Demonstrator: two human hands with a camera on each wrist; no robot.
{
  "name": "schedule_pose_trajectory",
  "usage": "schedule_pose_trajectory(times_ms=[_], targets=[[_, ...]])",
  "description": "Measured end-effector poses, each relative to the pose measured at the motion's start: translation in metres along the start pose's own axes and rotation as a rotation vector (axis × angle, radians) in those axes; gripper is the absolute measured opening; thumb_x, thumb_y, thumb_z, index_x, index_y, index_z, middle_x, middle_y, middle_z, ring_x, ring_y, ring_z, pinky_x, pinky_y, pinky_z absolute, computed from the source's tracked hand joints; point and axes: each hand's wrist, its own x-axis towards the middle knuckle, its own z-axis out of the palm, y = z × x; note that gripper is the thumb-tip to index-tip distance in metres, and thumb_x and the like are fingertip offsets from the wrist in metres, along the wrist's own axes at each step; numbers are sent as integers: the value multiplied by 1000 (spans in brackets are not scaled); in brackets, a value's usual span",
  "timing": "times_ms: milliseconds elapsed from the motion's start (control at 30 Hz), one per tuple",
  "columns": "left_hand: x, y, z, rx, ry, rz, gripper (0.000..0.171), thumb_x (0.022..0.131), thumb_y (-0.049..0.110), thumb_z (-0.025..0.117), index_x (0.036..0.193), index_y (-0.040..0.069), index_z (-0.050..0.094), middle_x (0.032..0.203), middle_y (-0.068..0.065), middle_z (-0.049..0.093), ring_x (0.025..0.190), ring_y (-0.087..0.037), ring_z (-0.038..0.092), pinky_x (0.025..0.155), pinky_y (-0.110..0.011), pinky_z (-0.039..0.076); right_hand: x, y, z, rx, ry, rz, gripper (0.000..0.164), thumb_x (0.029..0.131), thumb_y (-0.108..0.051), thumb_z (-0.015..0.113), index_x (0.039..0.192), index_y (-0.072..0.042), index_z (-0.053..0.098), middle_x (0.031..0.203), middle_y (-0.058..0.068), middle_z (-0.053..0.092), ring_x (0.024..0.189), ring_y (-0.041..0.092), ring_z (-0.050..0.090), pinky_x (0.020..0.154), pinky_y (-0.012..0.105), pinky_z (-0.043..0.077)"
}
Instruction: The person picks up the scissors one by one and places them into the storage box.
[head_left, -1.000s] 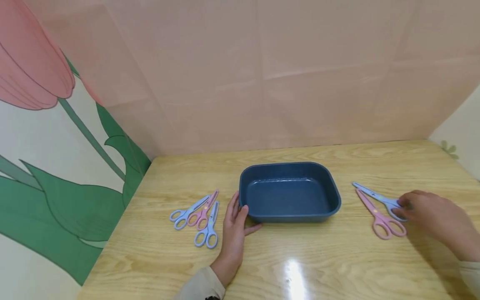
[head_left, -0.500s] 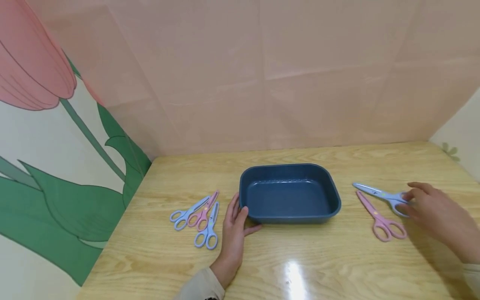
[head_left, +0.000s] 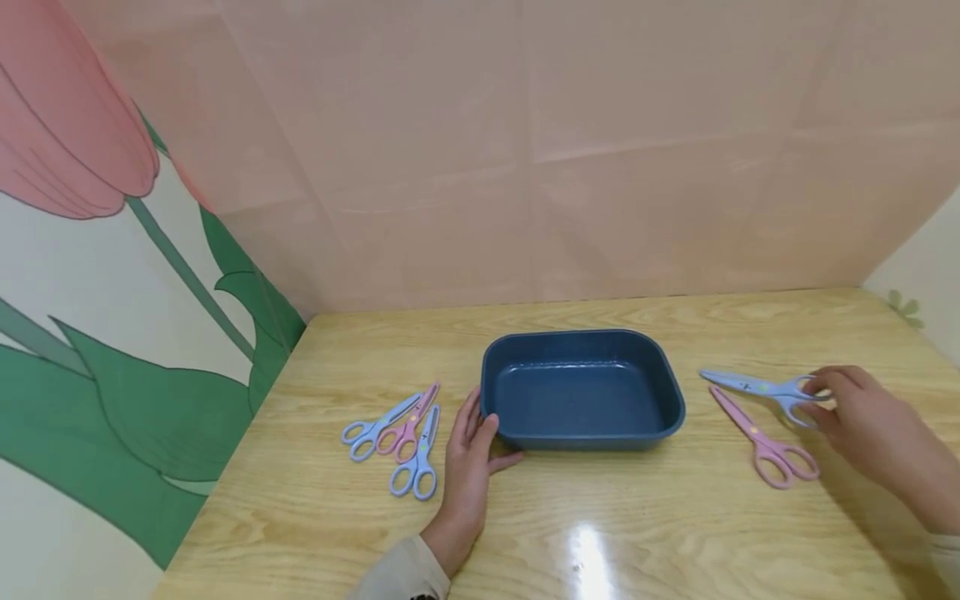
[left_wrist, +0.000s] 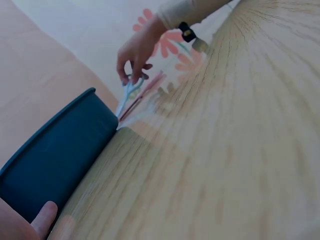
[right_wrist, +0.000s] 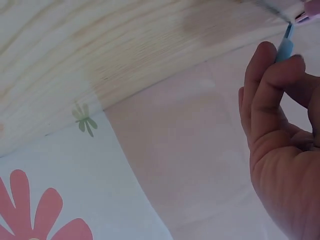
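Observation:
Blue-handled scissors (head_left: 761,388) are pinched at their handle loops by my right hand (head_left: 873,425), at the right of the table. Their blades point left toward the tray. In the right wrist view only a small blue part of these scissors (right_wrist: 285,47) shows at my fingertips. Just in front of them, pink scissors (head_left: 761,437) lie on the table. A dark blue rectangular tray (head_left: 581,442) stands in the middle with nothing inside. My left hand (head_left: 468,467) rests against its front left corner, with a digit on the front wall in the left wrist view.
Left of the tray lie two blue scissors (head_left: 414,458) (head_left: 371,429) with pink scissors (head_left: 408,429) between them, partly overlapping. A pink-covered wall (head_left: 525,208) closes off the table's back edge. A flower-painted wall (head_left: 172,350) stands on the left.
My right hand has taken hold of the blue scissors' handles and raised them slightly, shifting them a little. The pink scissors beside them have turned slightly. My left hand stays at the tray.

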Motion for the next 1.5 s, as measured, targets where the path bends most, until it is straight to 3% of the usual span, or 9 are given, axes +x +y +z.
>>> schedule_pose_trajectory(times_ms=[133, 267, 400, 533, 733, 967, 1200, 1500], targets=[[0, 0, 0, -2, -1, 6, 54, 96, 26, 55, 146, 29, 35, 154, 6, 34, 138, -21, 40, 75, -46, 60, 1, 2, 0, -10, 56, -44, 28, 81, -12, 73, 102, 2, 62, 112, 31, 52, 67, 30, 66, 46, 33, 51], [0, -1, 0, -10, 8, 6, 54, 95, 28, 57, 145, 30, 37, 154, 6, 35, 139, -20, 39, 74, -47, 60, 2, 2, -3, -27, 123, -73, 26, 76, -11, 76, 97, 0, 66, 110, 27, 56, 54, 1, 60, 43, 25, 49], [0, -1, 0, -16, 17, 4, 55, 95, 27, 57, 146, 28, 37, 153, 6, 35, 139, -21, 39, 74, -48, 60, 4, 1, -5, -16, 156, -59, 24, 73, -12, 78, 93, -2, 68, 108, 24, 58, 56, -21, 45, 46, 24, 47], [0, 0, 1, -15, 19, 0, 54, 96, 25, 56, 146, 28, 36, 154, 5, 35, 139, -22, 40, 75, -48, 60, 3, 0, -6, 7, 166, -44, 28, 72, -16, 80, 94, -3, 69, 108, 21, 59, 65, -33, 31, 47, 17, 42], [0, 1, 2, -21, 23, -8, 55, 94, 29, 59, 144, 30, 38, 154, 4, 35, 137, -23, 42, 75, -48, 60, 2, -3, -4, 52, 198, -54, 31, 69, -15, 82, 93, -2, 68, 106, 20, 60, 67, -38, 26, 44, 5, 33], [1, -1, 0, -19, 12, 5, 56, 95, 27, 58, 147, 26, 35, 155, 2, 33, 139, -24, 39, 76, -48, 60, 3, -4, -3, 62, 202, -58, 31, 69, -15, 82, 92, 0, 69, 106, 20, 59, 68, -39, 25, 43, 6, 32], [0, -2, 1, -19, 10, 6, 56, 96, 26, 56, 148, 23, 34, 156, -2, 31, 139, -25, 38, 77, -48, 60, 4, -2, -7, 34, 170, -44, 32, 66, -16, 83, 91, -1, 70, 108, 20, 59, 66, -37, 26, 43, 14, 37], [-1, -1, 2, -25, 12, 0, 56, 96, 27, 56, 148, 24, 34, 157, -2, 30, 141, -25, 36, 77, -47, 60, 2, 0, -7, 59, 210, -78, 29, 66, -11, 83, 89, -1, 68, 106, 16, 59, 67, -40, 26, 47, 6, 33]])
